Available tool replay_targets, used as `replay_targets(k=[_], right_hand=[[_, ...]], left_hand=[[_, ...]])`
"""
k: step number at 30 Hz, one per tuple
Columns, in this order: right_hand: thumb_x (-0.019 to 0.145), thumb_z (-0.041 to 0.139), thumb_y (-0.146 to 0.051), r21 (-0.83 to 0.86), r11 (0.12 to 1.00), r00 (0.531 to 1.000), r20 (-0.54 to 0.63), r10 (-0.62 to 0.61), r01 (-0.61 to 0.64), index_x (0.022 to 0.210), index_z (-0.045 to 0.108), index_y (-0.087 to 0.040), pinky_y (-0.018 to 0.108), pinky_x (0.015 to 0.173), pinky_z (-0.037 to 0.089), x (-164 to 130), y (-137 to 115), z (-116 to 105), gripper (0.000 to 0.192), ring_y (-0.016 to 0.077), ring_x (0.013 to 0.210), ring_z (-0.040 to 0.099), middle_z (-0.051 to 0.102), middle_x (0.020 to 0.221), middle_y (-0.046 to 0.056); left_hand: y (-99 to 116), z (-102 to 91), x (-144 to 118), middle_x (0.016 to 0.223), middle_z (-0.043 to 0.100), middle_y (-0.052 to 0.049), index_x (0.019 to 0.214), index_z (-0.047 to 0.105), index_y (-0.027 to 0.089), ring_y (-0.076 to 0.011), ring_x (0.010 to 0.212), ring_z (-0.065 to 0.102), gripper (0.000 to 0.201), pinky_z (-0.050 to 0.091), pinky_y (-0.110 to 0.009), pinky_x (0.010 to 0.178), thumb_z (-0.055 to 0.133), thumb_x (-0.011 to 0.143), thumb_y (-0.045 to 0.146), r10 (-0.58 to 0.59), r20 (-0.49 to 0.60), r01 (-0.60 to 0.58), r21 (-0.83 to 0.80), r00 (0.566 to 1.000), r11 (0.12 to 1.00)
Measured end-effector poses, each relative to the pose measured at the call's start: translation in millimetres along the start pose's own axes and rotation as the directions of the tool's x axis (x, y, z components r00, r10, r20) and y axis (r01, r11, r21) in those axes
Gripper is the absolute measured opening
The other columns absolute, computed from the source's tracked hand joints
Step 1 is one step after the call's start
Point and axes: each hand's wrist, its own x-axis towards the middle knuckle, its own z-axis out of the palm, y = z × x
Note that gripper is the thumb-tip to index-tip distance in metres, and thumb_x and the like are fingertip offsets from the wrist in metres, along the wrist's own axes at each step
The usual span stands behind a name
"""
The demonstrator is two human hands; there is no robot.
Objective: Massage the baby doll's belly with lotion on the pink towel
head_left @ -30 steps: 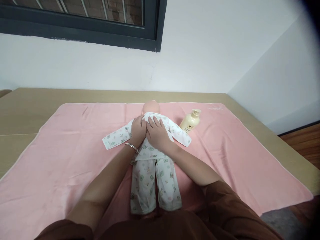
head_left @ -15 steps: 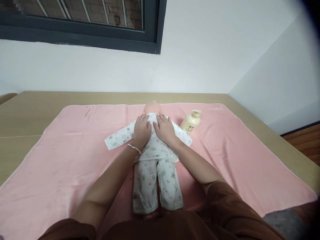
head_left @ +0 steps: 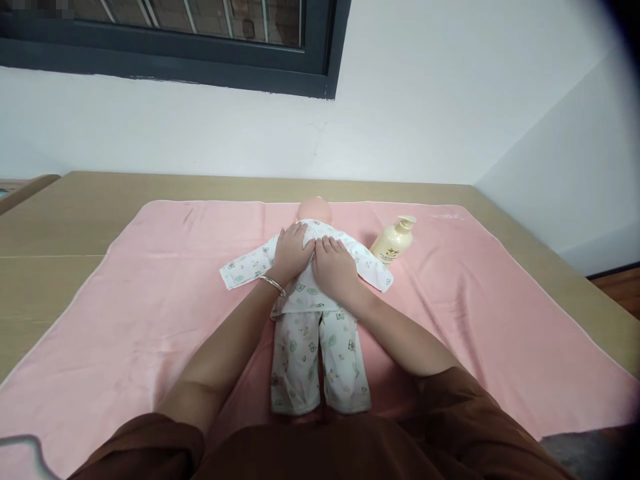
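A cream pump bottle (head_left: 393,241), its contents hidden, sits on a pink blanket (head_left: 170,287) just behind one outstretched sleeve (head_left: 373,268) of a doll (head_left: 306,301) in printed white clothes. The doll lies mid-blanket, head toward a white wall (head_left: 410,127). A person's left hand (head_left: 293,253), palm down with fingers extended, and right hand (head_left: 336,268), flat with fingers close together, rest side by side on its upper body, partly covering the shirt. A dark-framed window (head_left: 200,65) overlooks the table (head_left: 55,243).

Room left of doll (head_left: 309,300) — bottle (head_left: 393,243) in way at right.
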Motion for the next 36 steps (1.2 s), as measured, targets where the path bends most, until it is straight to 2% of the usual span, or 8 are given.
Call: replay_targets(k=[7,10,13,17,21,26,31,36], right_hand=[[0.101,0.026,-0.028,0.203,0.974,0.995,0.039,0.090,-0.096,0.139,0.046,-0.005,0.044,0.115,0.024,34,40,9,0.049,0.0256,0.140,0.036,0.045,0.147,0.017],[0.100,0.028,-0.026,0.146,0.983,0.994,0.019,0.106,-0.108,0.139,0.045,-0.003,0.045,0.115,0.024,31,34,9,0.048,0.0277,0.139,0.037,0.046,0.146,0.019],[0.100,0.030,-0.025,0.053,0.993,0.994,0.026,0.108,-0.109,0.139,0.045,0.000,0.046,0.113,0.026,21,19,4,0.049,0.0315,0.136,0.040,0.047,0.144,0.022],[0.100,0.031,-0.021,-0.055,0.997,0.999,-0.010,0.048,-0.049,0.131,0.052,0.001,0.045,0.110,0.029,7,3,-4,0.043,0.0330,0.125,0.051,0.057,0.131,0.025],[0.098,0.032,-0.016,-0.088,0.995,0.999,-0.030,0.043,-0.045,0.121,0.059,0.001,0.045,0.106,0.034,2,-1,-5,0.040,0.0334,0.117,0.056,0.062,0.121,0.026],[0.098,0.033,-0.023,0.035,0.996,0.996,0.004,0.087,-0.088,0.135,0.050,0.001,0.043,0.113,0.028,18,14,1,0.046,0.0306,0.133,0.044,0.052,0.138,0.023],[0.097,0.031,-0.026,0.157,0.979,0.992,0.015,0.128,-0.129,0.144,0.038,0.001,0.045,0.118,0.018,28,23,11,0.054,0.0292,0.144,0.027,0.036,0.152,0.021],[0.099,0.028,-0.030,0.175,0.977,0.993,-0.004,0.121,-0.118,0.146,0.035,-0.001,0.047,0.117,0.018,25,23,14,0.056,0.0302,0.145,0.023,0.032,0.154,0.021]], left_hand=[[23,2.4,-16,0.138,0.054,-0.021,0.130,0.055,0.008,-0.0321,0.133,0.046,0.043,0.036,-0.049,0.110,0.039,0.094,0.028,0.059,-0.069,-0.052,0.103,0.996,0.993],[24,3.7,-16,0.137,0.057,-0.017,0.128,0.056,0.010,-0.0296,0.132,0.047,0.042,0.036,-0.045,0.111,0.041,0.092,0.024,0.051,-0.084,-0.045,0.069,0.995,0.997],[12,3.6,-7,0.137,0.057,-0.016,0.129,0.056,0.010,-0.0285,0.131,0.048,0.044,0.035,-0.044,0.113,0.044,0.089,0.026,0.014,-0.043,-0.014,-0.002,0.999,1.000],[-6,4.7,6,0.141,0.054,-0.015,0.132,0.053,0.010,-0.0281,0.133,0.046,0.050,0.031,-0.044,0.115,0.046,0.087,0.030,-0.013,0.003,0.014,-0.073,1.000,0.997],[-6,4.3,5,0.139,0.056,-0.014,0.131,0.055,0.010,-0.0286,0.131,0.047,0.049,0.031,-0.045,0.114,0.044,0.087,0.028,0.012,-0.027,-0.013,-0.044,1.000,0.999],[8,4.7,-6,0.126,0.065,-0.015,0.123,0.061,0.011,-0.0284,0.125,0.054,0.042,0.037,-0.044,0.110,0.040,0.091,0.026,0.023,-0.099,-0.020,0.031,0.995,0.999],[9,12.3,-10,0.122,0.068,-0.011,0.117,0.065,0.017,-0.0263,0.122,0.057,0.036,0.038,-0.044,0.110,0.042,0.091,0.028,0.013,-0.215,-0.016,-0.014,0.977,1.000],[4,13.7,-7,0.131,0.062,-0.013,0.123,0.061,0.014,-0.0291,0.130,0.050,0.041,0.034,-0.047,0.113,0.046,0.088,0.030,-0.047,-0.180,0.037,-0.061,0.983,0.997]])
